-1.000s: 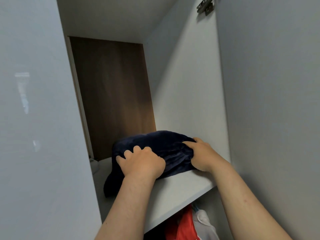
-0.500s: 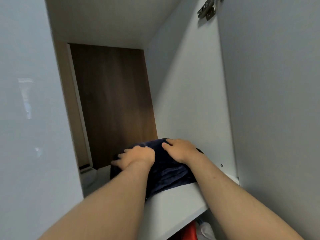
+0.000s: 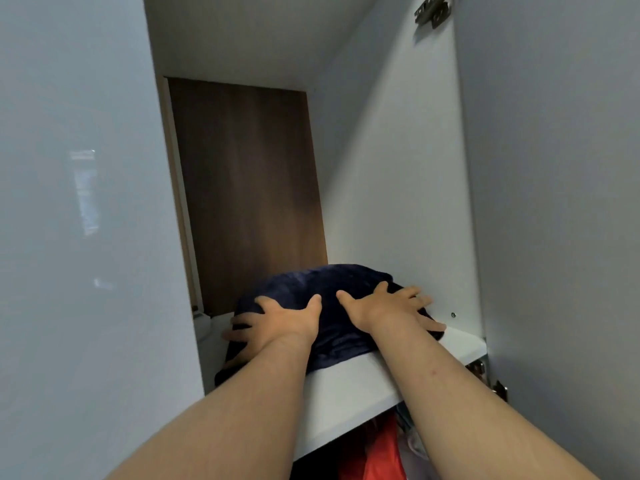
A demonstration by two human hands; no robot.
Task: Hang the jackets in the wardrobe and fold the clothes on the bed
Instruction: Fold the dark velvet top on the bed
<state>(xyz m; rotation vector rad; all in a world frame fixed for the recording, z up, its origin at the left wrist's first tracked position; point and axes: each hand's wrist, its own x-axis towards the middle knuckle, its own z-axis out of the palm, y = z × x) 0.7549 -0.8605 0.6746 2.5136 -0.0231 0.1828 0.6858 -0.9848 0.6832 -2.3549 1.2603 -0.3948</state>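
Observation:
A folded dark navy garment [image 3: 322, 282] lies on the white upper shelf [image 3: 349, 386] inside the wardrobe. My left hand [image 3: 277, 323] presses flat on its left side with fingers spread. On the garment's right side my right hand [image 3: 388, 310] also lies flat, fingers splayed toward the side wall. Neither hand grips the cloth. Below the shelf, a red garment [image 3: 381, 452] and a pale one [image 3: 412, 445] show at the bottom edge.
The compartment has a brown wooden back panel [image 3: 246, 188], a white right side wall [image 3: 398, 188] and a grey door panel [image 3: 79, 202] on the left. Metal hinges [image 3: 485, 375] sit on the open right door [image 3: 561, 202]. A small white object [image 3: 202, 325] lies at the shelf's back left.
Both hands went from curled on the navy garment to flat with fingers spread. The garment was pushed deeper onto the shelf, and the view moved closer.

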